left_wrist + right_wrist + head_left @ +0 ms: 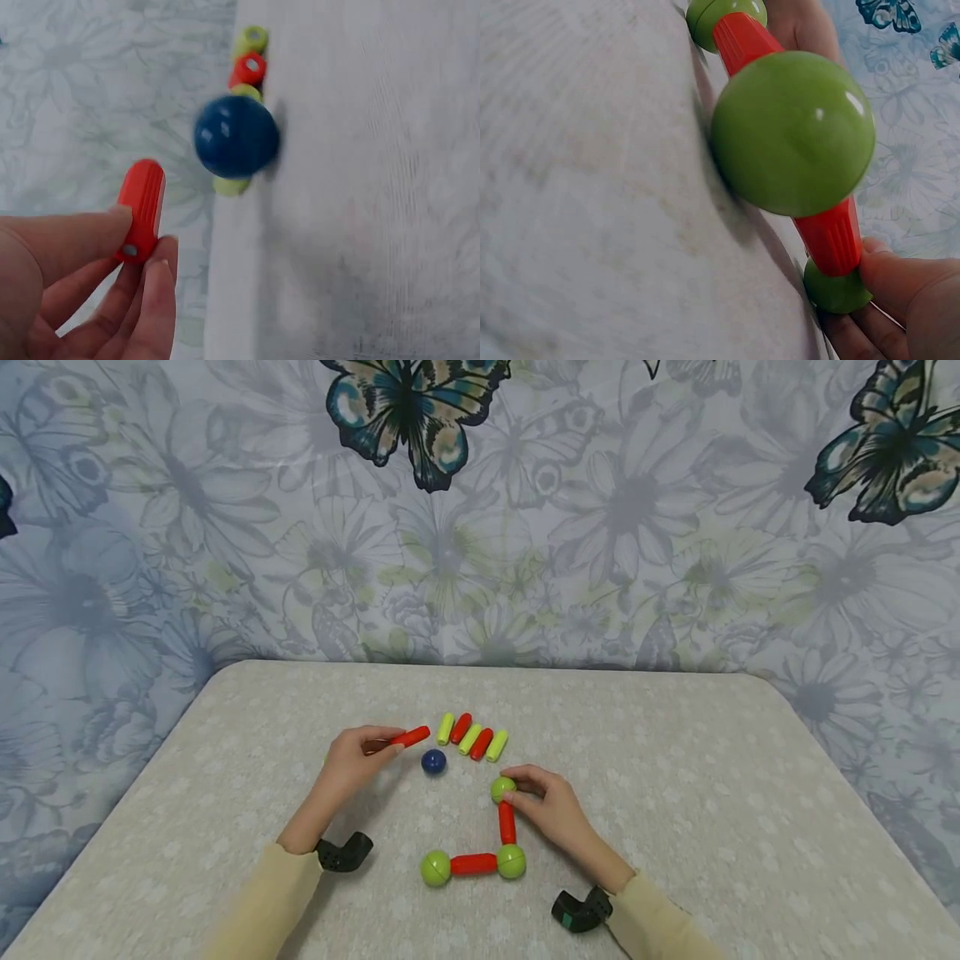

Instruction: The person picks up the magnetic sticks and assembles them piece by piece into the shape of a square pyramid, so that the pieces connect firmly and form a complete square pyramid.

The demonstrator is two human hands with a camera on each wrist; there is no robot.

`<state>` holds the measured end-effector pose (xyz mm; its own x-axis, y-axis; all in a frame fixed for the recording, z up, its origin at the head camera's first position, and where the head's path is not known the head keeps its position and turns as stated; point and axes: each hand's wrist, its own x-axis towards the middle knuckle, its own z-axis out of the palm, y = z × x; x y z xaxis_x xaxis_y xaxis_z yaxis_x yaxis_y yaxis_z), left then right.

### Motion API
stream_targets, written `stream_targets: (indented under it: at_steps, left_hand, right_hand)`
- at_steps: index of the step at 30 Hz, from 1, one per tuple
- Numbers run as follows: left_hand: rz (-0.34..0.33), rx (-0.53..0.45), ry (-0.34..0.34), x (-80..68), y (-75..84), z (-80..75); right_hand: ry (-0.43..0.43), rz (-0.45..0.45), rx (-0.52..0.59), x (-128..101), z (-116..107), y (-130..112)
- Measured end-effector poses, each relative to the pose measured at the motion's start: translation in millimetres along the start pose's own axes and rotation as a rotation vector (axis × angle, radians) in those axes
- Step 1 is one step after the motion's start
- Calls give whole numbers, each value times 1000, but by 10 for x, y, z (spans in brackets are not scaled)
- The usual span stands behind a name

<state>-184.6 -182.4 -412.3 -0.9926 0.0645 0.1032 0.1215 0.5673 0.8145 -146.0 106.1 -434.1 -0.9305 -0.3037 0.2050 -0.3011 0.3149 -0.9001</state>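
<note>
My left hand (pixel 358 762) pinches a red magnetic rod (pixel 411 737) between thumb and fingers, above the table. In the left wrist view, a small metal spot shows on the near end of that red rod (pixel 142 210). Just beyond the fingertips sits a dark blue ball (pixel 433 762). With thumb and fingers my right hand (pixel 553 806) grips a green ball (pixel 502 788). A red rod (pixel 507 823) joins it to a green corner ball (pixel 512 862). From there another red rod (pixel 473 864) runs left to a third green ball (pixel 435 868), making an L shape.
Behind the blue ball, several short rods (pixel 470 739), yellow-green and red in turn, lie side by side in a slanted row. The pale patterned tabletop (pixel 675 760) ends at a flowered cloth backdrop (pixel 585 585). Dark devices (pixel 345 852) are worn on both wrists.
</note>
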Motion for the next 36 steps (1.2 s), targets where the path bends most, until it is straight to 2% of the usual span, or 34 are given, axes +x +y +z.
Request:
stream_targets:
  at_steps: [2,5,9,12,16,22,28,36]
  left_hand:
    - [13,-49,-46,-70,48,-25]
    - [71,-101,-130,-151,114,8]
    - [183,-109,-235,-201,119,172]
    - [212,-117,-281,-220,84,312]
    - [200,-136,-313,-230,60,441]
    - [170,-161,-356,-214,60,515]
    - [156,-189,-380,-211,38,543]
    - [120,-199,-347,-215,31,549]
  right_hand:
    - [-1,3,-5,29,7,98]
    - [0,28,4,68,15,245]
    - [-8,35,25,81,8,285]
    - [-12,37,28,81,12,287]
    - [-21,48,42,64,1,169]
    - [-60,55,76,26,-49,-121]
    - [-65,58,94,20,-44,-126]
    - [-73,53,91,24,-34,-118]
